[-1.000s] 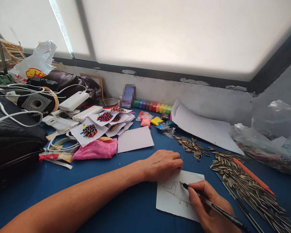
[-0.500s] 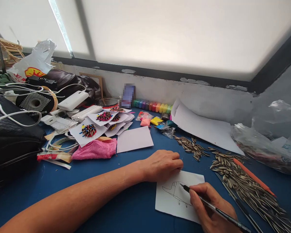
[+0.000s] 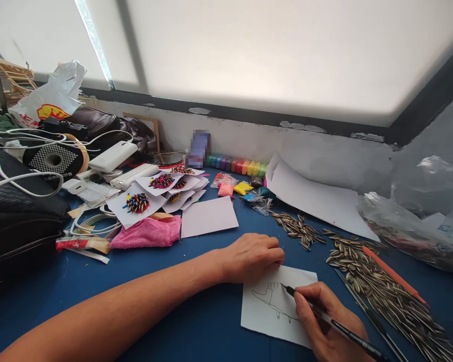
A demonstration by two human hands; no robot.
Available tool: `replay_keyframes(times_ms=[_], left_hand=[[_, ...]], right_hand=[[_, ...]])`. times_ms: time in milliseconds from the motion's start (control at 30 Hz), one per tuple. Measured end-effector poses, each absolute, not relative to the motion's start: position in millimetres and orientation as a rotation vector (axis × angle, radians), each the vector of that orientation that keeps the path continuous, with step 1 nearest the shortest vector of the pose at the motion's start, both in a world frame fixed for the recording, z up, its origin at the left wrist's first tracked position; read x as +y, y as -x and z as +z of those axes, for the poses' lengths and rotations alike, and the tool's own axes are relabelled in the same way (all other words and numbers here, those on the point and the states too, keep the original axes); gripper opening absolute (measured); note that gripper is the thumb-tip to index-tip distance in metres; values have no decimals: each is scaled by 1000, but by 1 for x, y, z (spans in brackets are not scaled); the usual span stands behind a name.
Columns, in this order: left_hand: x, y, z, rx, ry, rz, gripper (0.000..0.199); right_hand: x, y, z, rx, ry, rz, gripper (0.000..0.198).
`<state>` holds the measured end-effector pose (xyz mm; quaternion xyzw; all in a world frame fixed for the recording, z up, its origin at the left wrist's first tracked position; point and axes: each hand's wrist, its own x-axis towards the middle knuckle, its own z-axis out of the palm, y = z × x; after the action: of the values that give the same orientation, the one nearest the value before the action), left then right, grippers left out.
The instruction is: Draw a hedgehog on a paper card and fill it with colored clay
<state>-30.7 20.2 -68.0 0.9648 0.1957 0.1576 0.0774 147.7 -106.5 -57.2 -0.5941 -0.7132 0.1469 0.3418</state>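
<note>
My right hand (image 3: pixel 332 319) is closed around a black-and-clear pen (image 3: pixel 335 324). The pen's tip meets a small white sheet of paper (image 3: pixel 256 322). On that sheet is a line drawing (image 3: pixel 274 301) of an animal-like shape with a raised, curved end at the left, short legs and scalloped lines along its top. My left hand (image 3: pixel 252 256) lies curled at the paper's upper left edge, its fingertips tucked under and hidden. Striped sunflower seeds (image 3: pixel 385 296) spread right of my right hand, with a slim metal tool (image 3: pixel 373 317) and an orange stick-like tool (image 3: pixel 396 275) among them.
Left stand a black bag (image 3: pixel 18 226), a pink cloth (image 3: pixel 147 232) and white cards with seed-and-clay figures (image 3: pixel 138 203). Further back are clay packets (image 3: pixel 243 188), a row of coloured tubs (image 3: pixel 237 165) and a large white sheet (image 3: pixel 317 193). A clear plastic bag (image 3: pixel 419 221) lies right.
The pen tip has moved slightly to the right, and the scalloped line on the drawing is a little longer. My left hand stays where it was.
</note>
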Motion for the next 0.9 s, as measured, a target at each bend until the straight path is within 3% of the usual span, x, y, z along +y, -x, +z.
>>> replay_keyframes(times_ms=[900], left_hand=[[20,31,-69,565,-2902,510,14]], right_hand=[[-107,-146,-58,-1788,1553,311,21]])
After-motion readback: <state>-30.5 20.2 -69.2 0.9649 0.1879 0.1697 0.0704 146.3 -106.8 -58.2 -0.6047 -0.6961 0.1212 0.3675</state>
